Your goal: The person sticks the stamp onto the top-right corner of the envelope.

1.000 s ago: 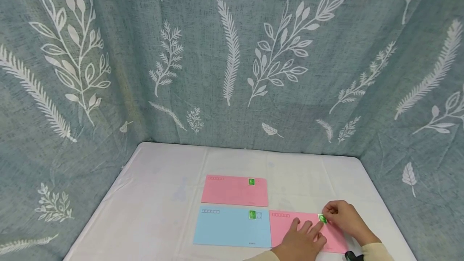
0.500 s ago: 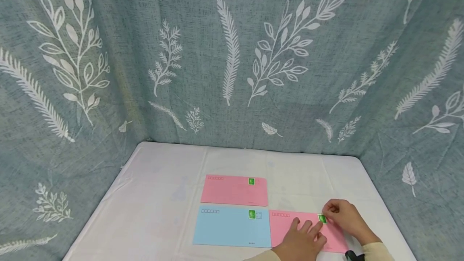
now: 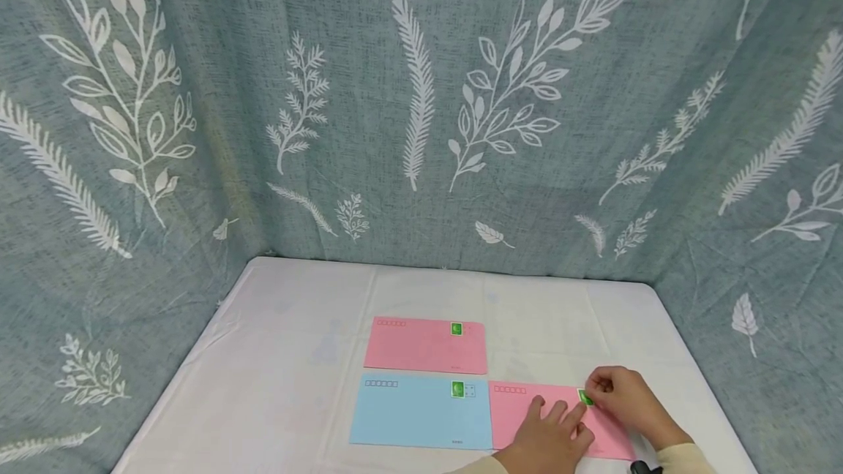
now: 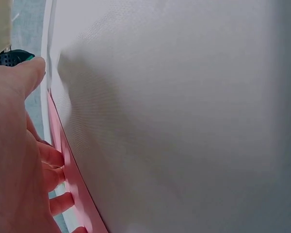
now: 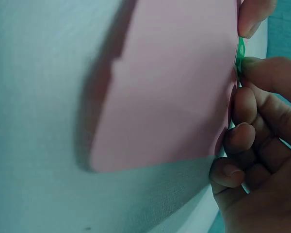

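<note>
A pink envelope (image 3: 510, 419) lies on the white-covered table at the front right, a green stamp (image 3: 585, 396) at its upper right corner. My left hand (image 3: 548, 439) rests on this envelope with fingers spread, one fingertip right at the stamp's lower edge. My right hand (image 3: 626, 397) reaches in from the right, curled, and pinches the stamp's right side, covering part of it. In the right wrist view the thumb of the right hand (image 5: 262, 145) is on the green stamp (image 5: 240, 48), the other fingers bent along the envelope's edge.
A blue envelope (image 3: 415, 415) with a green stamp adjoins on the left. Behind it lies another pink envelope (image 3: 415, 348), also stamped. The white tablecloth (image 3: 276, 357) reaches a leaf-patterned curtain (image 3: 369, 115) at the back and sides. Something black (image 3: 644, 467) shows near the right cuff.
My right hand has dipped slightly and its fingers now cover more of the stamp. The left hand stays in place, and the envelopes have not visibly moved.
</note>
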Demonstrator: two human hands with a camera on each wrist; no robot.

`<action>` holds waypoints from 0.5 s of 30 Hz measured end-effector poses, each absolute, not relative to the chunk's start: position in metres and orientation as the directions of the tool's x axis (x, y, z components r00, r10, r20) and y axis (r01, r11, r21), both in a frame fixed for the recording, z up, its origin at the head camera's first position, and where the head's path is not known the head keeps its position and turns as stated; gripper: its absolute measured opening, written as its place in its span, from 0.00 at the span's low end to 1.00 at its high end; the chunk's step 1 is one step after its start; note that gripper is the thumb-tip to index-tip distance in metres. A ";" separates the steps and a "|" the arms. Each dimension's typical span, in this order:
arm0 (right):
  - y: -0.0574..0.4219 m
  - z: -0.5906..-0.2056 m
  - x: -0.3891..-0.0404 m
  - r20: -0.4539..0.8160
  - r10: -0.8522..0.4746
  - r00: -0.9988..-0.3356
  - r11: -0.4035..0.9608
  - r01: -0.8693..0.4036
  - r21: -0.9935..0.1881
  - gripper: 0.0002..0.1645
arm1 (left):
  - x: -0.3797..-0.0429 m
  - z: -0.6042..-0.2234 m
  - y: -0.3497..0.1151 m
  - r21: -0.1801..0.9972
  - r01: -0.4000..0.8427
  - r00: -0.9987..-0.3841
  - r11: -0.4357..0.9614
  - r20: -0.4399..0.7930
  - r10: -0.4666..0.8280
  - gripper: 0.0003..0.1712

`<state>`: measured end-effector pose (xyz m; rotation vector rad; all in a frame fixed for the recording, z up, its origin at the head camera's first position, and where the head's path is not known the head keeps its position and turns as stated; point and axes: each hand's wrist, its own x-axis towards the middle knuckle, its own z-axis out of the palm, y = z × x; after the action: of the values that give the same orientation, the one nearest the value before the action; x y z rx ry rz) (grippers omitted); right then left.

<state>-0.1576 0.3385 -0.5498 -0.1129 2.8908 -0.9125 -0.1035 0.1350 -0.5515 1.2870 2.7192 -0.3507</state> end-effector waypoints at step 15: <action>0.335 -0.545 -0.158 -0.094 -0.130 -0.987 0.842 -0.060 -0.537 0.08 | -0.104 -0.554 0.134 -0.149 0.768 -0.640 0.623 -0.192 0.744 0.35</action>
<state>-0.1582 0.3347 -0.5455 -0.1500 2.8923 -0.8370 -0.1036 0.1345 -0.5538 1.2756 2.7280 -0.3309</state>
